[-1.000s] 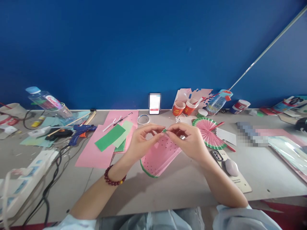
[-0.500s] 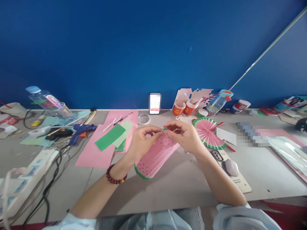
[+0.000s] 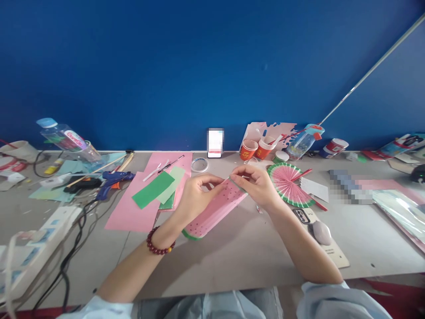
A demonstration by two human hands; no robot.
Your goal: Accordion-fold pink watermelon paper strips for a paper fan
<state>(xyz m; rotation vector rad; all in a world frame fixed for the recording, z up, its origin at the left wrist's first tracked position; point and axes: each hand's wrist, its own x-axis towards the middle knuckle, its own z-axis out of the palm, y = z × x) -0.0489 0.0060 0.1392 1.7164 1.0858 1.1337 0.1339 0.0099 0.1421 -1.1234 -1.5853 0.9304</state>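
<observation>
Both my hands hold a pleated pink paper strip [image 3: 212,212] with black dots and a green edge, painted like watermelon. My left hand [image 3: 195,197] pinches its upper left side, fingers closed on the folds. My right hand [image 3: 257,184] pinches the top end at the green rim. The strip hangs slanting down to the left, its lower end just above the grey table [image 3: 252,252]. A dark red bead bracelet [image 3: 159,245] circles my left wrist.
A finished watermelon paper fan [image 3: 288,182] lies right of my hands. Pink and green paper sheets [image 3: 152,191], a blue glue gun [image 3: 113,182], tape roll [image 3: 199,165], paper cups [image 3: 255,149], bottles, a phone [image 3: 308,219] and a power strip [image 3: 29,252] with cables crowd the table.
The pleated strip has been squeezed narrower and swung a little to the left; both hands rose slightly and stayed pinched on its top end.
</observation>
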